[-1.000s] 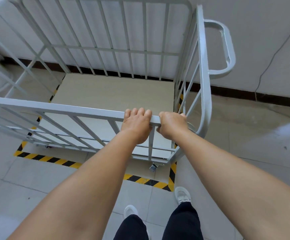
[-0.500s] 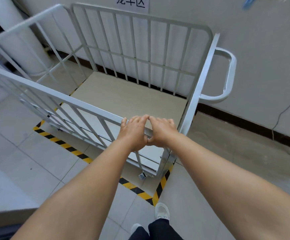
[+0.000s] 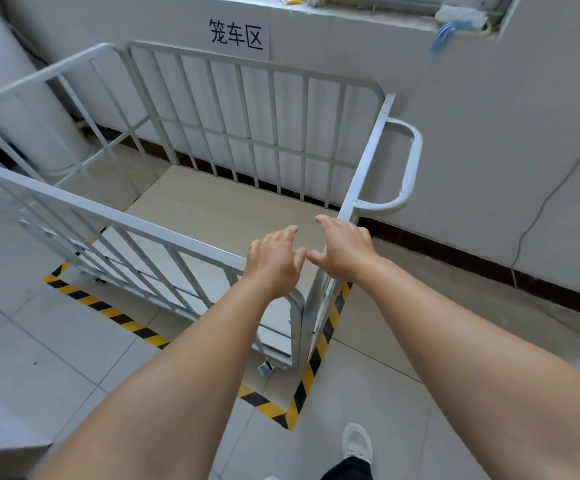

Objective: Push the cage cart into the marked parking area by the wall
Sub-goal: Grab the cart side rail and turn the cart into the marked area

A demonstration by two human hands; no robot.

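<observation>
White-barred cage cart (image 3: 191, 188) sits inside the yellow-and-black floor tape (image 3: 302, 386), its far side close against the wall (image 3: 489, 109) under a printed sign (image 3: 235, 37). Left hand (image 3: 274, 263) and right hand (image 3: 345, 249) hover over the near top rail (image 3: 125, 216), fingers spread, gripping nothing.

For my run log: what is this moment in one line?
phase: release | left hand: open | right hand: open | cart: inside striped tape, by wall

Wall sign (image 3: 239, 37), apparently reading 笼车区
</observation>
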